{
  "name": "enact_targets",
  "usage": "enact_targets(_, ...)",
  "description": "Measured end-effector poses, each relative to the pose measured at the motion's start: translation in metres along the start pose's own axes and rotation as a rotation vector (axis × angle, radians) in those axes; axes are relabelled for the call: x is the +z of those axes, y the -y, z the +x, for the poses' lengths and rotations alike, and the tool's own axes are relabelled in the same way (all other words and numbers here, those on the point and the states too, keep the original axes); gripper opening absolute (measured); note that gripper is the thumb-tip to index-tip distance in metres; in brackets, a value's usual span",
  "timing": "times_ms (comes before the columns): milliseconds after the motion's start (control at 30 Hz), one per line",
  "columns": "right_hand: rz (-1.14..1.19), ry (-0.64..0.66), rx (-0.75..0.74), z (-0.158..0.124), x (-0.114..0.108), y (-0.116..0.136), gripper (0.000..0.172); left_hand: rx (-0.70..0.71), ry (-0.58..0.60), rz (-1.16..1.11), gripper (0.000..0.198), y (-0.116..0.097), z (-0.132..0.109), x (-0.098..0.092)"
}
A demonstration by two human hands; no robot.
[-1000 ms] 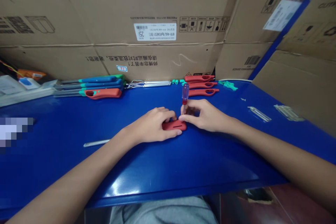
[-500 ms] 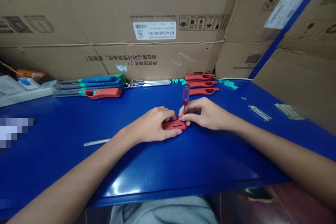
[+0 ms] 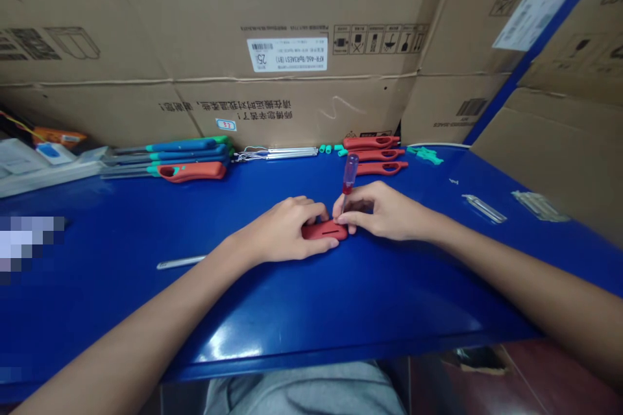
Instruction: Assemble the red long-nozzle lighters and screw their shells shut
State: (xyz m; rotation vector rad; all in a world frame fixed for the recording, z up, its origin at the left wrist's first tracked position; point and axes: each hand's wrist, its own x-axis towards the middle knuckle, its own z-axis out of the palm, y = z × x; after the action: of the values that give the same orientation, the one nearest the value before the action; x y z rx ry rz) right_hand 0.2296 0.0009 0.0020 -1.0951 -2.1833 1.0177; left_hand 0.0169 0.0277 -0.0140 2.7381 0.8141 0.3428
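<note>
left fingers [image 3: 307, 209] curled over red plastic handle [image 3: 324, 231], long axis running left-right | right fingers [image 3: 346, 217] pinching upright screwdriver [image 3: 349, 174] at handle's far edge, tip hidden

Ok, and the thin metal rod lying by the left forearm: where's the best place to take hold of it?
Pinch the metal rod near its free left end, coming from above, with fingers on either side. It lies flat and slender on the blue workbench, while its right end sits close to the left forearm, leaving less room there.
</note>
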Motion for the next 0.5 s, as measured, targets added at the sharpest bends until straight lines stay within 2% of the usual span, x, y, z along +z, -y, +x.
enact_targets(133,-0.172,-0.161,-0.053,0.0,0.007,-0.002,0.013,0.006,0.018,0.025,0.036,-0.002,-0.002,-0.002)
enact_targets(233,-0.204,-0.194,-0.074,0.001,0.011,-0.005,0.017,0.016,-0.039,0.03,0.047,-0.005,-0.004,-0.006)
enact_targets(300,-0.212,-0.2,-0.088,0.001,0.012,-0.006,0.016,0.059,-0.176,-0.01,0.065,-0.008,-0.005,-0.007)
enact_targets(333,-0.212,-0.199,-0.093,0.001,0.012,-0.006,0.017,0.078,-0.27,-0.05,0.065,-0.009,-0.004,-0.007)
enact_targets(433,-0.221,-0.191,-0.109,0.002,0.012,-0.005,0.017,0.049,-0.547,-0.23,0.03,-0.016,0.003,-0.002)
enact_targets(500,-0.238,-0.171,-0.115,0.001,0.01,-0.003,0.015,-0.007,-0.628,-0.314,0.019,-0.02,0.008,0.003)
